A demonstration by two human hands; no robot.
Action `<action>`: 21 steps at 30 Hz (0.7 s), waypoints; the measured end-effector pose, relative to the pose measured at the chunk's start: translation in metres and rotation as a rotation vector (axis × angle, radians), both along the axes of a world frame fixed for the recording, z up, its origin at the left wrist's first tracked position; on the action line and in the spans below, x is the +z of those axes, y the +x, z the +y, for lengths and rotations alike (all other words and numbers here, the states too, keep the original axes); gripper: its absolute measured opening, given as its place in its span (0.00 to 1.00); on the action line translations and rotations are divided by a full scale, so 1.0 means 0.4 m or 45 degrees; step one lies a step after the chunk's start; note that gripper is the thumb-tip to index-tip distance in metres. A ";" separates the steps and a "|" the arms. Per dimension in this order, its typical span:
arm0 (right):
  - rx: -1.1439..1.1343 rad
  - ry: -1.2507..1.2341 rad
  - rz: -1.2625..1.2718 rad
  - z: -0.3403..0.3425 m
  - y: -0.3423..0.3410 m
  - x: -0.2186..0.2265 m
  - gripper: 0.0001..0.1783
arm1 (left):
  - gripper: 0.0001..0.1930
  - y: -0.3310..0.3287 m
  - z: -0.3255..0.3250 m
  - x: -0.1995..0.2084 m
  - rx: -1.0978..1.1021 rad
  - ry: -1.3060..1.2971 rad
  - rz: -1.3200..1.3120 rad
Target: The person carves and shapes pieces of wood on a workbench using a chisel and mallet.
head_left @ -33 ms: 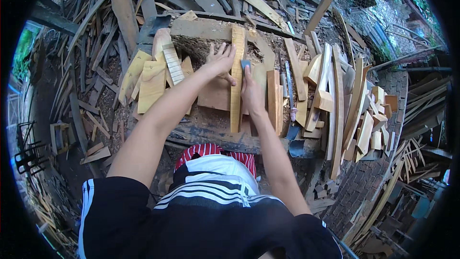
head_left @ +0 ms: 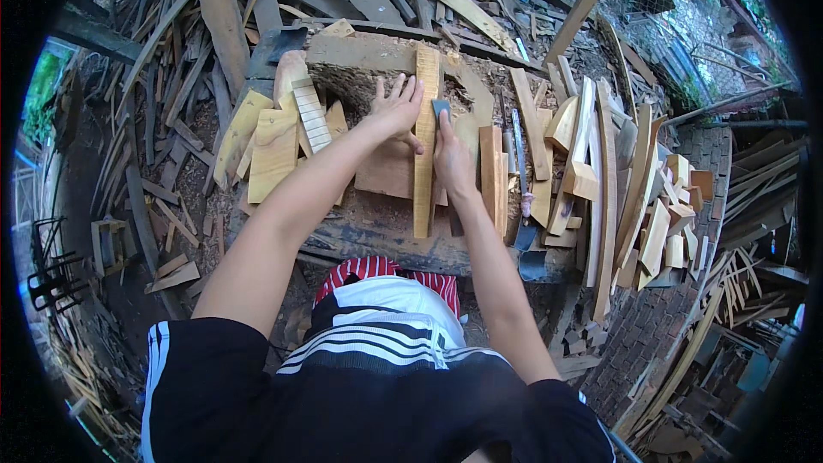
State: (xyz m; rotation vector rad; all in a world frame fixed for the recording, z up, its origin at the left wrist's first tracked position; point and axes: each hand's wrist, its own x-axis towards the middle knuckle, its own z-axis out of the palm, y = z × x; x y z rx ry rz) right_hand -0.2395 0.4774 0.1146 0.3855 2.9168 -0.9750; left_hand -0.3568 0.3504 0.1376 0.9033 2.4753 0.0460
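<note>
A long yellow wooden strip (head_left: pixel 423 180) stands lengthwise in front of me, its near end toward my body. Against its left side rests my left hand (head_left: pixel 397 111), fingers stretched and spread, with the thumb lower down by the same edge. My right hand (head_left: pixel 452 161) is closed round a small flat blue-grey piece (head_left: pixel 441 108) along the strip's right side; only its far end shows, so its kind is unclear. Behind the strip lies a rough, weathered wooden block (head_left: pixel 360 56), and a brown board (head_left: pixel 381 178) is partly under my left forearm.
Yellow wood offcuts (head_left: pixel 273 150) and a slat-marked pale strip (head_left: pixel 310 116) lie left. On the right are a narrow metal tool (head_left: pixel 520 154), a short wooden block (head_left: pixel 490 176) and many cut wood pieces (head_left: pixel 656 236). Scrap planks (head_left: pixel 221 21) pile up beyond the worn bench (head_left: pixel 377 244).
My right hand and the blue-grey piece have slid slightly away from me along the strip. My left hand stays in place against it.
</note>
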 end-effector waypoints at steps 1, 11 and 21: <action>0.038 0.042 -0.015 0.004 -0.025 0.002 0.29 | 0.76 0.005 0.001 0.003 0.014 -0.046 0.104; 0.089 0.057 -0.023 -0.014 -0.035 0.002 0.38 | 0.77 0.000 0.008 -0.009 0.020 -0.015 0.119; 0.170 0.071 0.011 -0.031 0.007 0.009 0.41 | 0.77 -0.005 0.011 -0.037 0.064 -0.044 0.177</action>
